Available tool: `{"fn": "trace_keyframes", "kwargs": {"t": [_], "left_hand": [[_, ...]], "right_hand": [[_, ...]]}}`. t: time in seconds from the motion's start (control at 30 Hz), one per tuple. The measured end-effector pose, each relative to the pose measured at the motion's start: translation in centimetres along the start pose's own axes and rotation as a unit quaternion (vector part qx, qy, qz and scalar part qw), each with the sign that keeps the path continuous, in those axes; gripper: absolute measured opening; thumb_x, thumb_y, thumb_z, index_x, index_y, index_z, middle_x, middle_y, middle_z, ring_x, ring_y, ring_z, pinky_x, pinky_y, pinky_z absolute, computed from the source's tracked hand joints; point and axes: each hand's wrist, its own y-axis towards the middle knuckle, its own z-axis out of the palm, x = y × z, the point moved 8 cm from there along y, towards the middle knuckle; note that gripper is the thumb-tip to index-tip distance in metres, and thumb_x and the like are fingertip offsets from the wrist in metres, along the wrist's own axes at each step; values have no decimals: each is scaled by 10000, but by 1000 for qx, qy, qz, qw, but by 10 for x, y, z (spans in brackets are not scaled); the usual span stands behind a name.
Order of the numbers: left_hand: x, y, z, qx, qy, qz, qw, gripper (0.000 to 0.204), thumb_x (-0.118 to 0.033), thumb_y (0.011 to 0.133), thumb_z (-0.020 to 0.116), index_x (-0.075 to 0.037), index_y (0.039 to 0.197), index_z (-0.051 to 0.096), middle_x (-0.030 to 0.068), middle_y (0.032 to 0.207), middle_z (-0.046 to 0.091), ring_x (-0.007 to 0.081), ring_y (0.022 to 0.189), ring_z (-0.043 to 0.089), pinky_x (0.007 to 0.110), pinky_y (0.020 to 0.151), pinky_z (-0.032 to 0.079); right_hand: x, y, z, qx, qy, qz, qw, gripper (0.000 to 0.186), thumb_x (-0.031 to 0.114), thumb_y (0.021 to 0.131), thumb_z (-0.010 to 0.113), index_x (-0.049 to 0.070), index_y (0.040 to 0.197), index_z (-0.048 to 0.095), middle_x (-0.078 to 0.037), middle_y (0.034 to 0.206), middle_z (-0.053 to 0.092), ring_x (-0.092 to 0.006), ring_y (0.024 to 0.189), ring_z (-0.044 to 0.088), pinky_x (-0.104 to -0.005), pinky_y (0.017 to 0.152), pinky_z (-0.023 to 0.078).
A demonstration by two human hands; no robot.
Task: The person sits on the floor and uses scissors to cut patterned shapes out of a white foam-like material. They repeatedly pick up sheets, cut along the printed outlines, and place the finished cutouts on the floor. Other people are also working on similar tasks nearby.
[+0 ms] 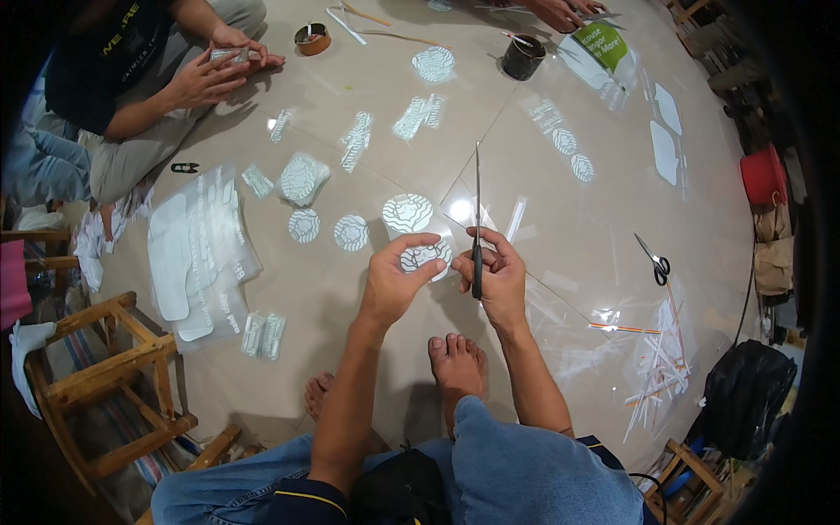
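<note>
My left hand (399, 276) pinches a white sticker with a cut line pattern (423, 255) on clear film. My right hand (495, 276) grips black-handled scissors (478, 245), their long blades pointing up and away from me, just right of that sticker. A similar patterned circle (407, 214) sits just above it. Two more circles (351, 233) lie to the left, beside a thicker stack (302, 178). Layered sheets of white cut lettering (192, 262) lie farther left.
A co-worker (122, 79) sits at upper left; another person's hands (564, 13) are at top right. Cups (523, 57), spare scissors (653, 259) and scrap strips (661, 367) rest on the tiled floor. A wooden stool (114, 376) stands at left, a black bag (744, 394) at right.
</note>
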Motion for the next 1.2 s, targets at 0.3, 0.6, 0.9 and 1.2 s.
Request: {"fn": "trace_keyframes", "kwargs": {"t": [0.3, 0.6, 0.9, 1.2], "left_hand": [[-27, 8, -24, -99, -72, 28, 992, 578, 118, 848, 741, 57, 1403, 591, 102, 1322, 664, 122, 1080, 667, 271, 927, 576], [-46, 6, -41, -155, -77, 44, 984, 587, 101, 830, 794, 54, 1384, 605, 97, 1161, 711, 128, 1001, 686, 273, 869, 585], [-40, 7, -39, -141, -83, 38, 986, 584, 111, 823, 793, 53, 1373, 606, 97, 1139, 708, 133, 995, 692, 272, 872, 595], [-45, 6, -37, -124, -84, 32, 988, 621, 100, 816, 794, 83, 1398, 576, 140, 1330, 649, 150, 1082, 676, 285, 920, 592]], "right_hand": [[-10, -54, 6, 57, -13, 91, 994, 526, 209, 926, 830, 4, 1352, 600, 7, 749, 638, -44, 554, 528, -216, 483, 372], [-20, -83, 28, 126, 21, 125, 984, 507, 238, 956, 814, 5, 1344, 586, 63, 768, 554, -21, 657, 462, -213, 589, 347], [-17, -78, 37, 132, 23, 127, 983, 473, 196, 971, 790, -3, 1351, 590, 50, 785, 570, -31, 684, 483, -212, 617, 369], [-23, -77, 35, 130, 20, 124, 984, 477, 189, 974, 785, -4, 1367, 593, 63, 746, 543, -23, 646, 442, -211, 585, 340]]}}
